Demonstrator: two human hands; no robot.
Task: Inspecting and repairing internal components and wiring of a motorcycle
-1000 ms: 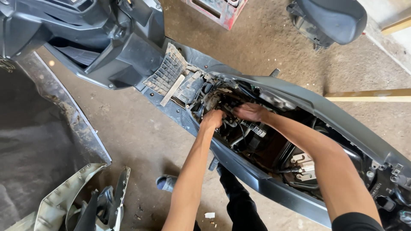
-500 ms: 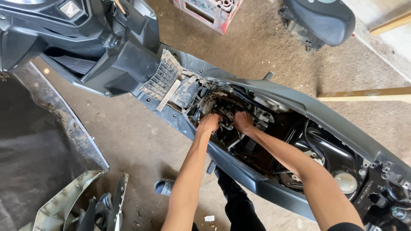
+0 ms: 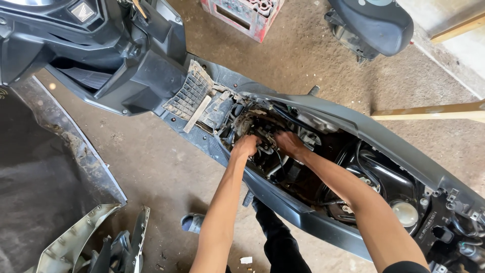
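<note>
While both arms reach down into the opened body of the scooter [image 3: 323, 116], the left hand [image 3: 245, 146] and the right hand [image 3: 289, 142] sit close together on the engine parts [image 3: 265, 135] between them. Their fingers curl into the dark mechanism, so I cannot tell what each one grips. Just beyond the left hand lies the ribbed footboard panel [image 3: 191, 92]. Far behind the hands stands a red crate [image 3: 242, 15].

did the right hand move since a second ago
Yes. The right hand has slid deeper into the scooter's open engine bay, closer to the left hand and toward the footboard grille.
</note>
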